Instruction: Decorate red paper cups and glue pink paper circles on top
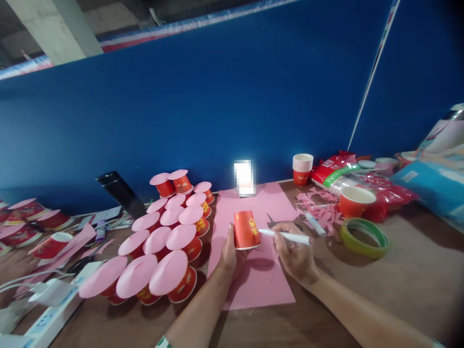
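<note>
In my left hand point(229, 251) is a red paper cup point(244, 231) with yellow lettering, upside down with its white rim at the bottom. My right hand point(294, 256) grips a white pen point(290, 236), its tip at or very near the cup's right side. Both hands are over a pink paper sheet point(253, 297), which has a dark outline on it below the cup. To the left stand several upturned red cups topped with pink paper discs point(168, 273). Pink paper scraps point(322, 205) and a small clear-and-blue tube point(314, 224) lie right of the sheet.
A roll of yellow-green tape point(364, 238), an orange-red cup point(357, 200), red plastic packs point(335, 171) and stacked cups point(302, 168) stand right. A black flask point(119, 193) and a white power strip point(54, 309) are left. Another person's hand point(14, 268) shows far left. A blue partition point(232, 96) rises behind.
</note>
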